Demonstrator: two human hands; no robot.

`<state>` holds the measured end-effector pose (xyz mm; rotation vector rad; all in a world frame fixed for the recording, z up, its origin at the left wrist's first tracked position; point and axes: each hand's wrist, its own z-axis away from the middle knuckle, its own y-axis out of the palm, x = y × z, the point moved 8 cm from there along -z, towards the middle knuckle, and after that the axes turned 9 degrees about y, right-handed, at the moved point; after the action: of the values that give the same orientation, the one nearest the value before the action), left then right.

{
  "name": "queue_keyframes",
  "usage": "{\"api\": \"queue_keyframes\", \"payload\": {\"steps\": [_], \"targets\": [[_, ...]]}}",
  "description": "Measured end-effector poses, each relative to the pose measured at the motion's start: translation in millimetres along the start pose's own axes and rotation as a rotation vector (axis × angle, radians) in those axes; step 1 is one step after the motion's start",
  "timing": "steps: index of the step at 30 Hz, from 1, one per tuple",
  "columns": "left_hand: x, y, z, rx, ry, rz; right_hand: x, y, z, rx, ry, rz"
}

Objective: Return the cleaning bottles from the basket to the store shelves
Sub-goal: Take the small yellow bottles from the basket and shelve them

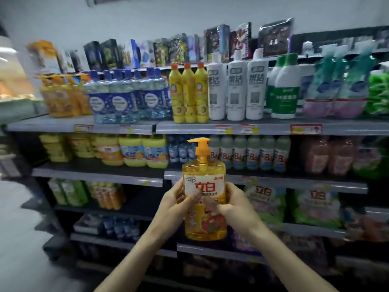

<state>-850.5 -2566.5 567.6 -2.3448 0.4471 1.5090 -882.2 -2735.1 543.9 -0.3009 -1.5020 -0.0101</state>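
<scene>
- The shelves [273, 129] fill the view ahead, several tiers packed with cleaning goods. The basket is out of view.
- The likeliest home, judging by colour, is the orange row [63, 98] at the left end of the upper tier. A second orange group [107, 196] stands two tiers lower. Both are blurred, so check the labels before committing.
- Open room: a bare stretch [143, 199] of the lower tier lies just right of that second group. The upper tier looks full to its front edge.
- The soap bottle [205, 186] is upright in mid-air in front of the shelves, not touching them.
- Each tier ends in a protruding price rail [223, 128]. Lift the bottle's base clear over it, then slide it in level so neighbours are not knocked.
- The left hand [176, 204] grips the bottle's left side, thumb across the label.
- The right hand [235, 206] grips the right side, fingers curled round the front. A two-handed hold suits the weight.
- The pump [200, 144] stands tall, so mind the tier above when pushing in.
</scene>
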Motion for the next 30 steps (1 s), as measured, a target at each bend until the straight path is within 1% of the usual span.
{"api": "queue_keyframes", "payload": {"steps": [5, 10, 14, 21, 30], "targets": [[2.6, -67.5, 0.8, -0.092, 0.024, 0.023, 21.9, 68.5, -28.7, 0.073, -0.017, 0.017], [12.8, -121.6, -1.7, -0.234, 0.029, 0.027, 48.6, 121.6, -55.8, 0.174, -0.074, 0.049], [22.0, -168.4, -13.7, -0.33, 0.015, 0.011, 59.2, 162.7, -94.3, 0.228, -0.094, 0.07], [29.5, -243.8, -58.3, -0.463, 0.04, -0.085, 87.0, 228.9, -181.7, 0.329, -0.166, 0.078], [9.7, -337.5, -112.5, -0.632, 0.086, -0.242, 158.9, 307.8, -268.8, 0.492, -0.294, 0.055]]}}
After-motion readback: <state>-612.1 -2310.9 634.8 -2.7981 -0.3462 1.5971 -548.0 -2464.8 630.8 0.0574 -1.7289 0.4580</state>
